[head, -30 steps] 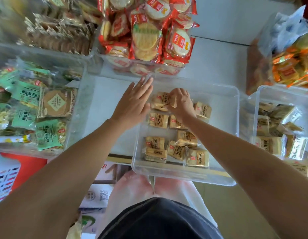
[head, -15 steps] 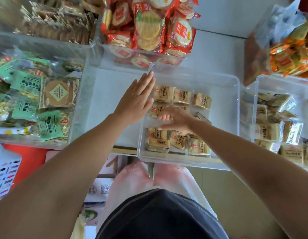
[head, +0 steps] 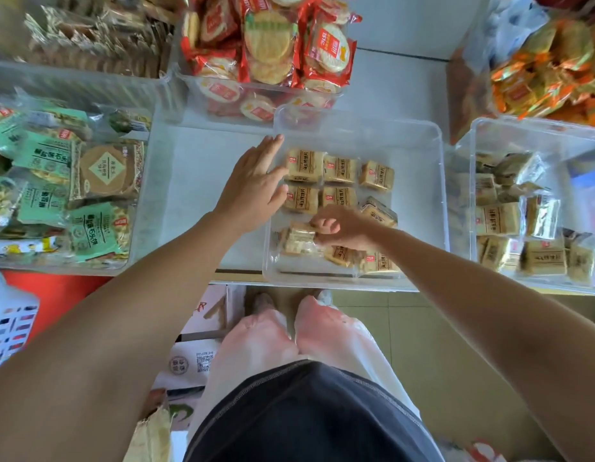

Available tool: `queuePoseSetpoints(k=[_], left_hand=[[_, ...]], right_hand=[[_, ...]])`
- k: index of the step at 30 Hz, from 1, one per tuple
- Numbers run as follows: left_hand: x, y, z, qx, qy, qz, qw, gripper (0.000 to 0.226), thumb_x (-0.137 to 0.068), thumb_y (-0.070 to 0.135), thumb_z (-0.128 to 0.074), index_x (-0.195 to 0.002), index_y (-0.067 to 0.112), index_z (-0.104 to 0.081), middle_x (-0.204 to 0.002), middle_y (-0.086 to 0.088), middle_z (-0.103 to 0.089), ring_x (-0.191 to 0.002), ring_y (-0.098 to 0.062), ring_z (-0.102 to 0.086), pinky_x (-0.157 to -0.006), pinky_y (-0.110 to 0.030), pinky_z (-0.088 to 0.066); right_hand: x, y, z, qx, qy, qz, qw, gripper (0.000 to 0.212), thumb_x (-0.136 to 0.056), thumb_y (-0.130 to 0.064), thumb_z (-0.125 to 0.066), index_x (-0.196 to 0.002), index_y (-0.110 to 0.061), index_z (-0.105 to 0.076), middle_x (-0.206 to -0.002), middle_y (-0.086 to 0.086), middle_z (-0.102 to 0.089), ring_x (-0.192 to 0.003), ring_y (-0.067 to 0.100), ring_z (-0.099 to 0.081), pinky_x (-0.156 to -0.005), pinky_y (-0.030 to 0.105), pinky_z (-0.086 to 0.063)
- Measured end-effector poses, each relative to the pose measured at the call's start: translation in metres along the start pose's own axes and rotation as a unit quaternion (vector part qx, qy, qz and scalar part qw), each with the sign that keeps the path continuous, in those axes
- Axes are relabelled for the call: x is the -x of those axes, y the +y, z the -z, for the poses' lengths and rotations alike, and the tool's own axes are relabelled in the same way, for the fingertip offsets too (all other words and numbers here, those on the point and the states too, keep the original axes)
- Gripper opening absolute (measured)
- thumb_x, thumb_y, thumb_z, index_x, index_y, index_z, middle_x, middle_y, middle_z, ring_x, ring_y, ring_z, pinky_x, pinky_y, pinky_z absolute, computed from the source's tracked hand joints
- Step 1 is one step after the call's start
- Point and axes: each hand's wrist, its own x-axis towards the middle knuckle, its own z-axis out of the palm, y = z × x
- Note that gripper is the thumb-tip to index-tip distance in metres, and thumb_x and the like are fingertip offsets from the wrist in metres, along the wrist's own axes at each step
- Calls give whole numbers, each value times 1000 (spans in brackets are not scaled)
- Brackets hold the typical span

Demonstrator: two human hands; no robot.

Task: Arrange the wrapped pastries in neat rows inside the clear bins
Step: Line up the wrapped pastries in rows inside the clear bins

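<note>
A clear bin [head: 419, 135] stands at the shelf's front edge with tan wrapped pastries inside. Three pastries [head: 339, 169] form a far row, and two more [head: 338, 197] lie side by side below them. My left hand [head: 252, 185] lies flat with straight fingers against the bin's left wall. My right hand [head: 342, 226] is inside the bin and pinches one wrapped pastry [head: 297, 240] near the front left. Several loose pastries [head: 377, 261] lie jumbled under and behind that hand.
A second clear bin [head: 482, 128] at the right holds more tan pastries in disorder. Behind stand a bin of red rice-cracker packs [head: 272, 45] and orange snack packs [head: 543, 71]. Green snack packs [head: 55, 195] fill the left bin. Cardboard boxes [head: 202, 328] sit on the floor below.
My right hand left the far row, came back toward me and took hold of a pastry at the front left. The far rows now lie straight. My left hand stayed on the bin's wall.
</note>
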Motion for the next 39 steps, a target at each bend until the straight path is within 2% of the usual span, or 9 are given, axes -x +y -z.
queuePoseSetpoints(k=[4,9,13,15,18,22,28,32,39], left_hand=[[-11,14,8,-14,-20,-53,998,57,-87,54,-43,-121,13,-67,-128,-9,-63,-127,-35,-44,-103,-43,-21],[-33,40,9,-36,-63,-38,997,82,-70,60,-74,-136,16,-52,-132,-12,-50,-122,-32,-40,-100,-43,-32],[-52,48,5,99,-76,25,992,61,-75,49,-75,-120,10,-62,-111,-11,-58,-99,-27,-57,-85,-36,-46],[-58,51,4,198,-93,70,973,48,-80,43,-73,-113,9,-65,-104,-9,-63,-93,-24,-62,-81,-35,-51],[-67,59,4,359,-121,130,916,28,-89,29,-68,-107,9,-63,-97,-4,-70,-89,-20,-68,-85,-39,-55],[-74,61,2,460,-176,168,854,32,-91,20,-66,-119,7,-55,-104,-2,-70,-93,-13,-69,-91,-36,-54],[-75,51,-6,82,-121,85,986,50,-92,21,-61,-136,7,-44,-126,-9,-54,-115,-24,-52,-94,-34,-43],[-71,47,-29,-63,-224,2,973,71,-93,26,-54,-153,9,-18,-158,-18,-17,-145,-36,-18,-118,-46,-23],[-70,39,-49,-107,-309,26,945,78,-100,32,-34,-149,0,18,-158,-19,22,-147,-35,15,-122,-46,-2]], right_hand=[[5,-4,33,-118,99,-26,988,36,-81,-20,-72,-115,-25,-62,-111,-2,-65,-101,20,-62,-90,41,-51],[11,-17,59,-226,137,-34,964,32,-86,-16,-66,-116,-8,-55,-101,11,-63,-68,16,-61,-57,22,-54],[19,-18,75,-370,146,-36,917,18,-98,-25,-44,-98,-12,-56,-82,6,-59,-73,18,-58,-71,31,-51],[22,-12,80,-421,129,-24,898,19,-95,-11,-41,-108,-13,-54,-95,5,-60,-89,19,-59,-82,34,-51],[20,-4,80,-311,102,16,945,64,-75,2,-61,-133,-22,-44,-121,5,-58,-112,19,-57,-90,34,-50],[13,1,79,-229,184,2,956,71,-70,-9,-78,-127,-31,-44,-112,-2,-58,-108,20,-56,-94,36,-46],[4,26,82,-36,286,-27,957,64,-70,-17,-78,-125,-23,-46,-119,-1,-55,-108,17,-48,-83,27,-34],[-9,34,81,45,316,-44,947,59,-73,-20,-76,-124,-17,-48,-118,0,-57,-108,17,-45,-82,23,-33],[-34,48,73,57,319,-26,946,56,-72,-12,-75,-124,-19,-54,-123,7,-46,-108,23,-49,-94,37,-48]])
